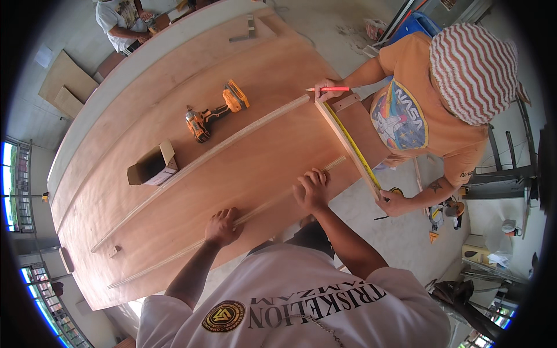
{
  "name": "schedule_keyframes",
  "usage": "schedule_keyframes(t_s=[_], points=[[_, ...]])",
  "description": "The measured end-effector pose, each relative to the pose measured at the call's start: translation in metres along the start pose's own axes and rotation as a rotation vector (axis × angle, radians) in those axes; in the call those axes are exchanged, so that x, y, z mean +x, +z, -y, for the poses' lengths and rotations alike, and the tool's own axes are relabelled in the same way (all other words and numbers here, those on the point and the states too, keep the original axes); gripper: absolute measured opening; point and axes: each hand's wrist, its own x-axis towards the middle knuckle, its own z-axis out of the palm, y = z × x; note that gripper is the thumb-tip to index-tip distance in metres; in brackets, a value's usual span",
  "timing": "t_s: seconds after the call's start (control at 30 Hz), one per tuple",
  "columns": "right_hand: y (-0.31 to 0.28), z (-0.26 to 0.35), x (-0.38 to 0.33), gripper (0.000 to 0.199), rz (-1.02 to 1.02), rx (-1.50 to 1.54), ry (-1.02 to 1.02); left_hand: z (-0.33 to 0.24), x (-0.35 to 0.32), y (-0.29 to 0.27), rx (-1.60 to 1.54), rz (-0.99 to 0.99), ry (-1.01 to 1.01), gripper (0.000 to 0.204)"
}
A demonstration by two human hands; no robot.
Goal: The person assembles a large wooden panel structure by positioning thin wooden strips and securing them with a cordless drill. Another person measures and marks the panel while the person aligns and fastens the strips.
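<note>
Mid-frame, the left hand (223, 227) and right hand (312, 189) rest half-curled on the long stick (264, 206); best press evenly, keeping it straight.

Upper left, a worker (123, 26) sliced off by the top edge! Centre, the left hand (223, 227) and right hand (312, 189) cover stretches of a thin strip (264, 207); lower left, a small block (115, 252), perhaps wood, too tiny to call.

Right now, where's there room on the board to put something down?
The board is bare between the far strip and near strip, right of the block. Also between the drill and the square. It's crowded along the near strip, around the left hand and right hand, and by the tape.
</note>
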Motion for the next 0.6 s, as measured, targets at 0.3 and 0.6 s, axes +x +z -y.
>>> schedule_keyframes(t_s=[0.3, 0.6], points=[[-0.001, 0.001, 0.0, 0.031, 0.042, -0.007, 0.002, 0.001, -0.001, -0.005, 0.012, 0.017, -0.02, 0.047], [-0.01, 0.0, 0.002, 0.03, 0.07, 0.038, 0.029, -0.012, 0.004, -0.008, -0.008, -0.005, 0.013, 0.039]])
